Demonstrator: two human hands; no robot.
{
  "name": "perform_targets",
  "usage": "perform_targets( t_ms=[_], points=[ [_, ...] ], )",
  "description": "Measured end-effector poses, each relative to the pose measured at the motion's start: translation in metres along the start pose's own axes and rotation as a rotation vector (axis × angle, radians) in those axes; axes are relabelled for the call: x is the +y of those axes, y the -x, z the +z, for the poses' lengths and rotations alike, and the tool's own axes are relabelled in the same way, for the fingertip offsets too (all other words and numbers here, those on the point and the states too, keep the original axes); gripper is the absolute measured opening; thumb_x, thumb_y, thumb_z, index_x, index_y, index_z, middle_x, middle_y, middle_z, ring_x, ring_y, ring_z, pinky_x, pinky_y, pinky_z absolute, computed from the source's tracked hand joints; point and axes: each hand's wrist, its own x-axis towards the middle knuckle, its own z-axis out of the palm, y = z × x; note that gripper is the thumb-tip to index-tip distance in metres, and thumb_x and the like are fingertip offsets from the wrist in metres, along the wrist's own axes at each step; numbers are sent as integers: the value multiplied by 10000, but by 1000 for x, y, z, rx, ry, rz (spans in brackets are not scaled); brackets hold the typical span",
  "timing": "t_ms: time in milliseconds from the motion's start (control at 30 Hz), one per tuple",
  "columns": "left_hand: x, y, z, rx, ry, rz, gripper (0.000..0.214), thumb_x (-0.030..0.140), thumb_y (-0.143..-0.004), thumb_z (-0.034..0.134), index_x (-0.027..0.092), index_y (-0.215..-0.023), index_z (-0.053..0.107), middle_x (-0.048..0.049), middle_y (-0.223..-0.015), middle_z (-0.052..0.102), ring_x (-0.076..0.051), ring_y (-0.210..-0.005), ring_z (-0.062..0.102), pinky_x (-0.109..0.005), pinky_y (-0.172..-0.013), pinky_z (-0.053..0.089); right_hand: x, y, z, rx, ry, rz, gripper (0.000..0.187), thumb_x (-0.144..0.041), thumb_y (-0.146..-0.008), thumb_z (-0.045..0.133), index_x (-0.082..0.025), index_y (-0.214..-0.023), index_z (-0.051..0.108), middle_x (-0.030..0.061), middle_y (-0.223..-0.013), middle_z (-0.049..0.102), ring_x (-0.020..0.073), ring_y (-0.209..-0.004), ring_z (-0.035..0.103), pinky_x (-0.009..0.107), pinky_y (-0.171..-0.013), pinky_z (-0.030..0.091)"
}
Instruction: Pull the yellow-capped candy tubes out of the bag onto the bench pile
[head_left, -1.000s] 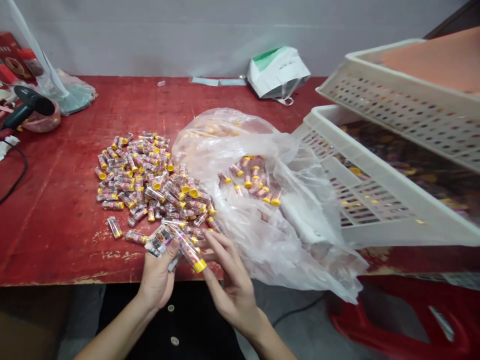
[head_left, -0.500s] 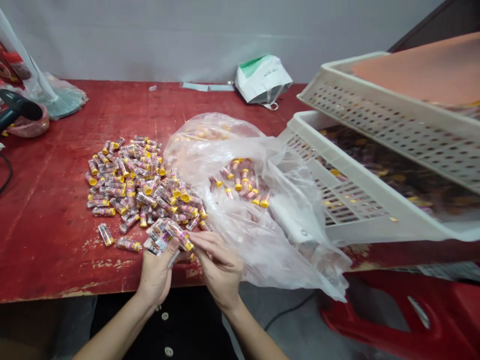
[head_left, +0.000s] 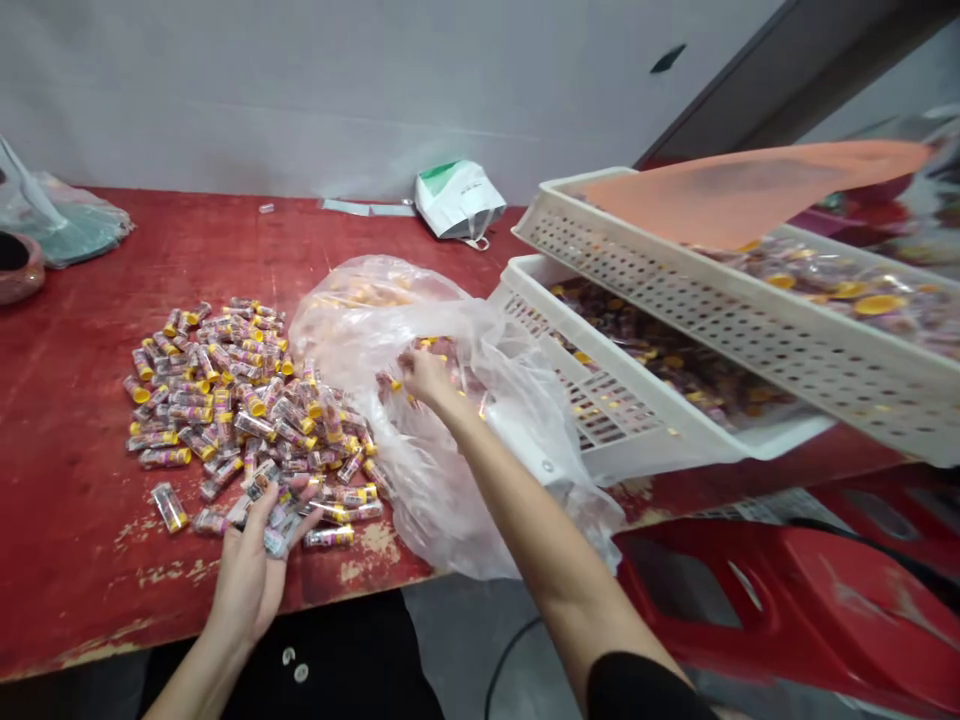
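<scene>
The left hand (head_left: 244, 575) is lying palm up at the near edge of the red-painted table (head_left: 67, 450), its fingers half curled and cradling a few capped plastic tubes (head_left: 268, 525) in a loose grasp, not a clench. The right hand (head_left: 426, 376) is reaching into the mouth of a clear plastic bag (head_left: 442, 490), its fingers bunching among yellow-capped tubes; whether it is closing on any, I cannot tell. A heaped pile of tubes (head_left: 225, 400) is spreading over the table just left of the bag, its right side meeting the plastic.

Each tube is looking light, stiff and smooth, so it is likely to slip or roll. Pinching one around its body seems safest, while a loose handful is liable to spill. The thin bag is slumping softly and may catch on the fingers.

The widest room for moving is on the left of the pile — the worn near edge is running close by the left hand, so stray tubes could drop there. On the right, a white perforated crate (head_left: 712, 340) is tilting above a second crate (head_left: 600, 400), both crowding that side, with a red plastic stool (head_left: 750, 590) standing below
</scene>
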Motion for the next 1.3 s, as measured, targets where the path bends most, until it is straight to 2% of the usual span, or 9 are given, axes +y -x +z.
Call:
perform_targets(
  t_ms=[200,300,400,500,667,800,933,1100,1300],
  points=[
    [4,4,7,105,81,18,236,103,-781,737,166,-1006,701,-70,-1019,761,-229,-999,715,-416,-880,605,2,-19,9,-71,-76,32,265,-310,-940,610,-104,-1105,624,119,-1109,651,217,-982,642,405,-869,533],
    [6,1,7,163,157,1,316,48,-773,729,180,-1060,705,-70,-1053,762,-198,-940,727,-381,-862,614,-4,20,-5,-17,-178,-12,208,-260,-952,537,-86,-1046,603,143,-990,643,218,-907,617,375,-815,510],
    [1,-2,10,174,223,-20,336,10,-770,714,161,-1069,703,-80,-1025,767,-192,-898,734,-365,-854,615,-25,88,-4,-30,-308,-85,198,-326,-944,520,-164,-1040,582,22,-809,596,158,-719,574,284,-648,503],
    [-7,-2,16,130,236,-8,416,-8,-741,733,155,-1121,688,-91,-1019,767,-210,-927,733,-349,-881,598,-58,151,22,-229,-700,-146,257,-392,-825,702,-186,-966,639,-62,-608,483,99,-535,456,205,-482,398],
    [-12,1,23,95,205,137,593,-3,-657,807,201,-1194,662,-66,-1095,758,-212,-1033,708,-313,-962,538,-89,180,58,-149,-961,-45,229,-367,-848,675,-154,-766,658,-27,-634,526,89,-557,458,215,-525,420],
    [-6,2,24,145,196,199,624,33,-633,839,224,-1198,655,-49,-1080,763,-212,-1030,709,-321,-963,532,-80,181,44,-202,-931,-109,216,-366,-930,572,-193,-1041,636,20,-848,611,138,-714,580,260,-652,517],
    [-3,0,24,188,199,163,492,58,-673,821,192,-1127,685,-56,-1031,770,-193,-944,725,-322,-936,552,-65,198,29,-75,-656,-340,359,-217,-965,506,-253,-1322,527,92,-1182,568,208,-1104,576,371,-955,499],
    [-7,5,23,162,195,97,409,68,-699,804,182,-1079,703,-55,-991,771,-176,-856,729,-318,-875,583,-57,210,30,90,-558,-566,426,-82,-887,596,-258,-1269,529,83,-1083,623,222,-1040,625,380,-895,546],
    [-7,14,23,129,189,60,364,52,-715,783,167,-1053,715,-53,-928,767,-165,-818,728,-301,-852,584,-52,214,30,142,-595,-466,374,-57,-865,638,-241,-1188,599,81,-1073,650,207,-1029,636,364,-908,541]
  ],
)
